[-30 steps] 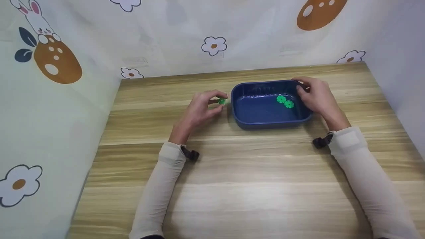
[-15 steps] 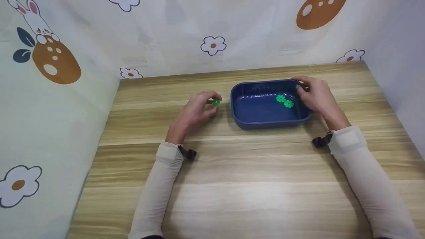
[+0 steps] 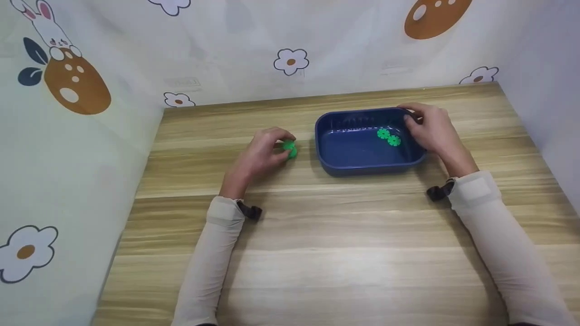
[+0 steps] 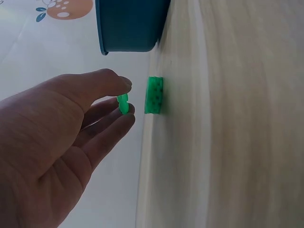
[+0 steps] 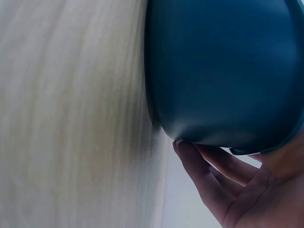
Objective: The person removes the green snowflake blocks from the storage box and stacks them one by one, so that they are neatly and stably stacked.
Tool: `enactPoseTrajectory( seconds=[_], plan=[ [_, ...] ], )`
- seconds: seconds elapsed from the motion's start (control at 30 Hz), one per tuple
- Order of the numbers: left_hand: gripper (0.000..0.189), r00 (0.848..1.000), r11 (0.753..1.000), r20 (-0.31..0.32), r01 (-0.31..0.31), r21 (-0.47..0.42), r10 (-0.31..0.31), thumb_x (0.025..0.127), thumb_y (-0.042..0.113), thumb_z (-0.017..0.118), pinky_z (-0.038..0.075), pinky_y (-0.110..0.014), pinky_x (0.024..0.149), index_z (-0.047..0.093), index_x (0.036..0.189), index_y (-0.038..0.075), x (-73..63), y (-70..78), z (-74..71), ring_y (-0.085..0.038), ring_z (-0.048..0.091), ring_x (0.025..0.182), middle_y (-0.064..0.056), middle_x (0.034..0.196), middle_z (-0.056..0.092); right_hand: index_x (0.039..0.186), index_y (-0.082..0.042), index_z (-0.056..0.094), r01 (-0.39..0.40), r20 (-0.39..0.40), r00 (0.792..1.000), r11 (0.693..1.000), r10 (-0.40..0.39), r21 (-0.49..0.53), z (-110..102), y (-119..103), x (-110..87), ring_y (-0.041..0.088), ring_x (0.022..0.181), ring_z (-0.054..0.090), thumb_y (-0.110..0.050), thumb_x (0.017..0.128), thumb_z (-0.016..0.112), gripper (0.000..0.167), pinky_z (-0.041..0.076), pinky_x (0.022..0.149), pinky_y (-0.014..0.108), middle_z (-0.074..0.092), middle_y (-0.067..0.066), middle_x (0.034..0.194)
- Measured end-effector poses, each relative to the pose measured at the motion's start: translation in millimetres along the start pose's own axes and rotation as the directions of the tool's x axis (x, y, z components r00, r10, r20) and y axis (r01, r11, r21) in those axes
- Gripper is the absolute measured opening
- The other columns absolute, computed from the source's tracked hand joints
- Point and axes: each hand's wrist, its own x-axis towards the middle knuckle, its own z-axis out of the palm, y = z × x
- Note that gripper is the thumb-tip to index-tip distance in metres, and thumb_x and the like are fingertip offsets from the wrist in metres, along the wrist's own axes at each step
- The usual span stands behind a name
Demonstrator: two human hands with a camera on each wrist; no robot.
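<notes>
My left hand (image 3: 263, 151) pinches a green flower-shaped disc (image 4: 123, 103) between thumb and fingertips, just left of the tray. Beside that disc, a second green piece (image 4: 154, 95) with a dotted side rests on the table; in the head view my hand and the held disc partly cover it. The dark blue tray (image 3: 353, 156) stands at the back of the table. Two green notched discs (image 3: 389, 137) lie inside it, towards its right end. With the thumb inside and fingers outside, my right hand (image 3: 432, 129) grips the tray's right rim.
The wood-grain table (image 3: 317, 253) stretches towards me. A patterned wall covering (image 3: 235, 54) rises behind its back edge and along the left side, and a plain pale wall (image 3: 548, 90) stands on the right. Each wrist wears a small black camera (image 3: 250, 211).
Holding its green disc, my left hand has drawn away from the tray, to the left and slightly nearer me. The green piece beneath shows more now. My right hand and the tray stay put.
</notes>
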Motion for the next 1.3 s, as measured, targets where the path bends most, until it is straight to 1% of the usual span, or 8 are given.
enactPoseTrajectory(
  seconds=[0.27, 0.43, 0.67, 0.73, 0.83, 0.97, 1.13, 1.3],
  plan=[
    [0.027, 1.000, 1.000, 0.024, -0.015, 0.010, 0.015, 0.096, 0.005, 0.078, 0.059, -0.042, 0.108, 0.077, 0.122, -0.001, -2.3, -3.6, 1.5, -0.028, 0.070, 0.121, -0.014, 0.124, 0.076, 0.146, -0.015, 0.069, -0.009, 0.010, 1.000, 1.000, 0.009, 0.000, -0.4, -0.1, -0.4, 0.045, 0.118, 0.072, -0.015, 0.108, 0.058, 0.039, 0.057, 0.098, 0.064, 0.072, 0.029, 0.135],
    [0.028, 0.998, 0.999, 0.055, 0.009, 0.044, -0.012, 0.097, 0.007, 0.077, 0.057, -0.045, 0.109, 0.077, 0.125, 0.003, -4.0, -4.0, 1.7, -0.026, 0.069, 0.122, -0.011, 0.126, 0.076, 0.146, -0.015, 0.069, -0.013, 0.013, 1.000, 1.000, 0.013, 0.000, -0.5, -0.3, 0.0, 0.045, 0.119, 0.072, -0.015, 0.108, 0.058, 0.039, 0.057, 0.099, 0.064, 0.072, 0.028, 0.135],
    [0.031, 0.995, 0.999, 0.099, 0.031, 0.031, -0.034, 0.097, 0.006, 0.076, 0.055, -0.044, 0.113, 0.076, 0.128, 0.005, -5.0, -3.9, 1.2, -0.024, 0.069, 0.125, -0.009, 0.129, 0.076, 0.147, -0.016, 0.068, -0.027, 0.019, 0.999, 1.000, 0.027, -0.001, -0.8, -0.6, 0.2, 0.043, 0.119, 0.072, -0.016, 0.109, 0.058, 0.040, 0.057, 0.099, 0.061, 0.072, 0.027, 0.136],
    [0.031, 0.994, 0.999, 0.108, 0.024, 0.037, -0.028, 0.096, 0.005, 0.075, 0.054, -0.044, 0.113, 0.076, 0.127, 0.005, -4.7, -4.0, 1.1, -0.025, 0.069, 0.126, -0.010, 0.128, 0.077, 0.146, -0.016, 0.069, -0.022, 0.010, 1.000, 1.000, 0.022, -0.009, -0.4, 0.0, 0.1, 0.041, 0.117, 0.073, -0.016, 0.108, 0.058, 0.040, 0.059, 0.095, 0.052, 0.074, 0.026, 0.131],
    [0.032, 0.993, 0.998, 0.119, 0.019, 0.053, -0.025, 0.095, 0.004, 0.075, 0.053, -0.044, 0.115, 0.077, 0.127, 0.005, -4.1, -4.8, 1.5, -0.026, 0.069, 0.126, -0.010, 0.128, 0.077, 0.144, -0.016, 0.071, -0.006, -0.008, 1.000, 1.000, 0.006, -0.018, 0.2, 1.2, -0.1, 0.039, 0.111, 0.074, -0.017, 0.107, 0.058, 0.039, 0.055, 0.084, 0.029, 0.076, 0.026, 0.123],
    [0.033, 0.991, 0.998, 0.129, 0.024, 0.059, -0.032, 0.094, 0.003, 0.075, 0.053, -0.044, 0.115, 0.077, 0.128, 0.005, -3.9, -5.7, 1.6, -0.027, 0.069, 0.125, -0.010, 0.128, 0.077, 0.143, -0.017, 0.072, 0.002, -0.017, 1.000, 1.000, -0.002, -0.017, 0.1, 1.8, -0.2, 0.039, 0.109, 0.075, -0.017, 0.107, 0.059, 0.038, 0.052, 0.079, 0.023, 0.077, 0.026, 0.120],
    [0.035, 0.989, 0.998, 0.141, 0.036, 0.055, -0.044, 0.093, 0.002, 0.074, 0.055, -0.044, 0.112, 0.076, 0.128, 0.006, -4.3, -6.2, 1.3, -0.025, 0.069, 0.122, -0.009, 0.127, 0.077, 0.143, -0.017, 0.072, -0.005, -0.010, 1.000, 1.000, 0.005, -0.015, 0.2, 1.3, 0.6, 0.040, 0.111, 0.075, -0.017, 0.108, 0.058, 0.038, 0.058, 0.084, 0.035, 0.077, 0.026, 0.123],
    [0.034, 0.990, 0.998, 0.139, 0.031, 0.058, -0.039, 0.095, 0.007, 0.077, 0.057, -0.042, 0.109, 0.076, 0.129, 0.006, -3.7, -6.4, 2.0, -0.023, 0.070, 0.119, -0.009, 0.127, 0.077, 0.144, -0.016, 0.070, -0.007, 0.002, 1.000, 1.000, 0.007, -0.005, -0.1, 0.4, 0.1, 0.043, 0.115, 0.073, -0.017, 0.108, 0.057, 0.038, 0.058, 0.095, 0.061, 0.075, 0.028, 0.127]
  ],
)
